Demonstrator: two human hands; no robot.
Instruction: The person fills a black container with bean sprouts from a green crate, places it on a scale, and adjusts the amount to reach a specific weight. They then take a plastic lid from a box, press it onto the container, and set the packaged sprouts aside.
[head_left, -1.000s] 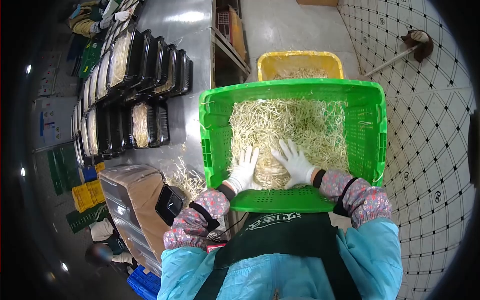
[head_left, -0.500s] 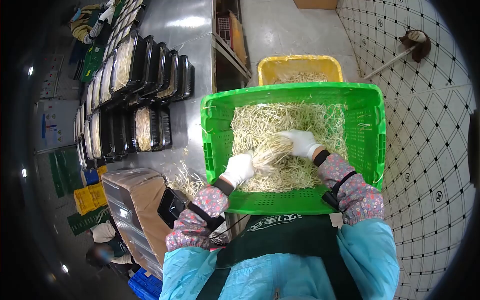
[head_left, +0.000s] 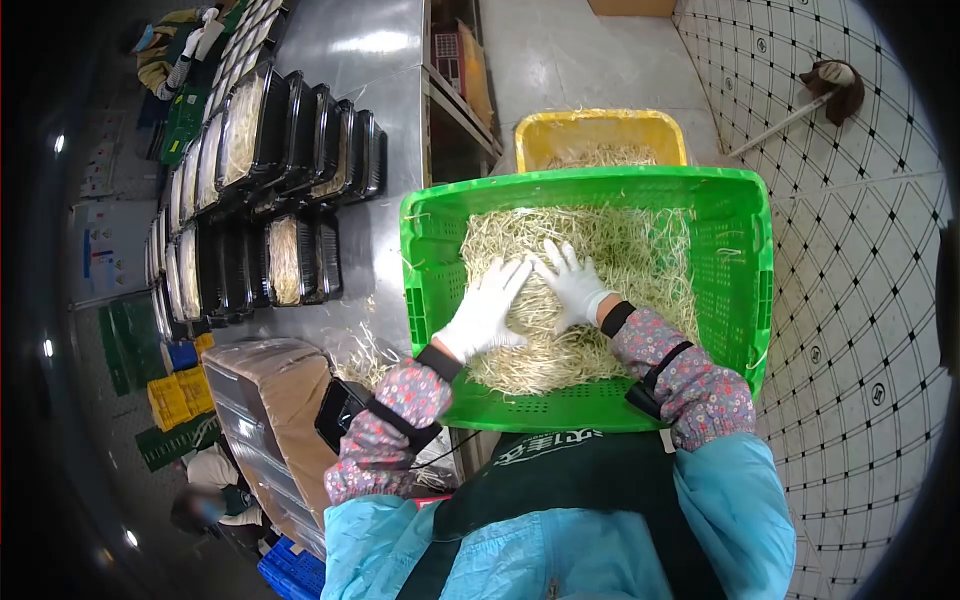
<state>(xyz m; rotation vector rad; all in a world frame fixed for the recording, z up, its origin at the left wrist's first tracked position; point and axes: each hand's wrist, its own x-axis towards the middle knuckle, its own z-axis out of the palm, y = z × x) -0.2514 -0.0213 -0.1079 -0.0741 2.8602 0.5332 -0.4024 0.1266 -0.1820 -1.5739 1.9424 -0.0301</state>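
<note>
The bean sprouts lie in a thick, tangled layer across the floor of the green crate, heaped toward its near wall. The left hand, white-gloved, rests palm down on the left part of the layer, fingers extended and thumb spread toward the crate's centre. The right hand, also gloved, lies palm down just beside it, fingers fanned toward the far wall. Both grips are spread; neither hand pinches anything. The fingertips of the two hands nearly meet.

The green crate has perforated walls. Beyond its far edge stands a yellow crate, also containing sprouts. Left of the green crate is a steel bench. It carries stacked black plastic trays, many filled with sprouts. Loose sprouts lie near the green crate's left wall. Beside them, a single black tray is partly hidden by the left sleeve, next to a wrapped stack with brown covering.

To the right is a pale surface with a dark lattice pattern. Two co-workers, one at upper left and one at lower left, are well apart from the hands.
</note>
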